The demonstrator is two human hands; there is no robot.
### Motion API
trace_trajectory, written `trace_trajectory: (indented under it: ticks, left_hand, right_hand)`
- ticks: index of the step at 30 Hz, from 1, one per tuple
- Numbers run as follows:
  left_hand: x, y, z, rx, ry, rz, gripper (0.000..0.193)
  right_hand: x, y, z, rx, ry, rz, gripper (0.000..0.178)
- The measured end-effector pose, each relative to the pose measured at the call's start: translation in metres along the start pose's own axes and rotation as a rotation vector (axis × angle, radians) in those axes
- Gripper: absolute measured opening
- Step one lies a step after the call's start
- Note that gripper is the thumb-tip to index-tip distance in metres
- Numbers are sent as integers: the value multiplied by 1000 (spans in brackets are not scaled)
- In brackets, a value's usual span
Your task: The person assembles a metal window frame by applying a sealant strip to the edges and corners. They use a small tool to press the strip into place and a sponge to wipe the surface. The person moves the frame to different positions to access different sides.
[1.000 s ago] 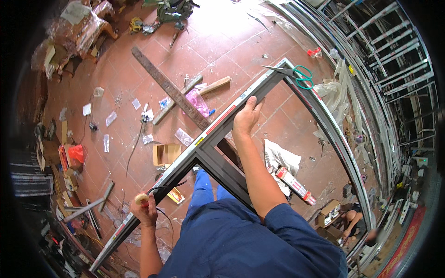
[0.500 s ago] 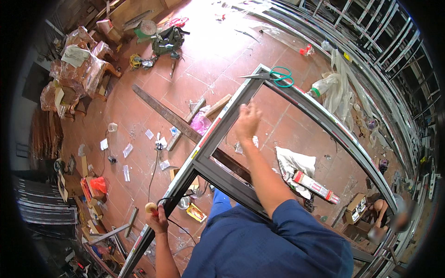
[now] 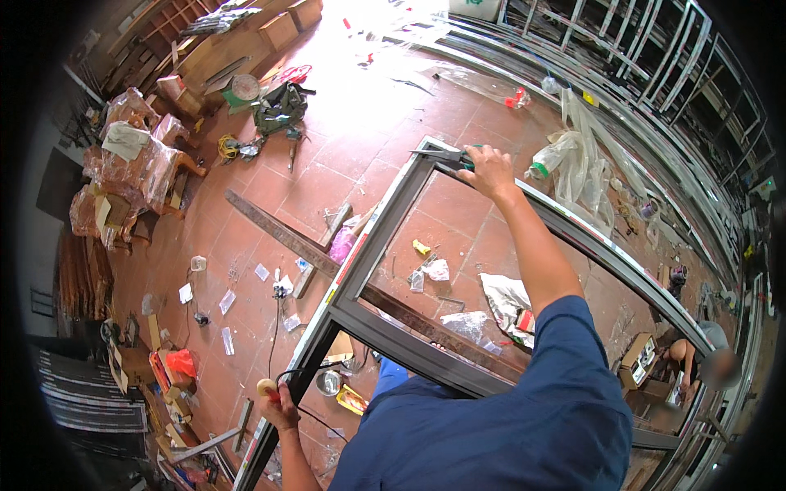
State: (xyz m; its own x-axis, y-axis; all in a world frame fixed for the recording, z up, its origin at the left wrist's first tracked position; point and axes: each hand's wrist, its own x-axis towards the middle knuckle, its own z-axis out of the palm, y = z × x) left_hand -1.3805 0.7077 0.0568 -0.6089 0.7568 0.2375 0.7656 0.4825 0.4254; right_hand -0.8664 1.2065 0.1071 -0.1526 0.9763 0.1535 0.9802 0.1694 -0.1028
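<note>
A dark grey metal window or door frame [image 3: 350,309] lies slanted in front of me, pale strips along its outer edges. On its far corner rest scissors [image 3: 442,154], blades pointing left. My right hand [image 3: 493,173] has its fingers closed round their green handles, which it mostly covers. Beside the frame's left bar, low in view, my left hand [image 3: 282,407] grips a small red object with a round tan end [image 3: 266,387]. I cannot tell its exact kind. A black cord [image 3: 315,403] runs close by that hand.
A brown beam [image 3: 282,233] passes under the frame. White cloth [image 3: 501,299], plastic scraps and a bottle [image 3: 550,157] litter the tiled floor. Wrapped furniture [image 3: 143,168] stands far left; metal profiles [image 3: 671,123] line the right. Another person [image 3: 684,360] crouches at lower right.
My right hand has moved away and rightward from over the frame's opening to the scissors and taken hold of their handles. The left hand keeps its grip. The whole view has shifted slightly.
</note>
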Motion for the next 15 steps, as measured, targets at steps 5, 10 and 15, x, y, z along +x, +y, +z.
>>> trace_trajectory:
  ticks: [5,10,15]
  left_hand:
    - [5,10,0,29,5,20,54]
    - [1,4,0,22,17,4,58]
    - [2,-10,8,25,27,22,59]
  right_hand:
    - [-62,41,-17,-10,88,139,69]
    - [-99,62,-26,-61,120,202,71]
    - [-114,78,-30,-43,146,207,65]
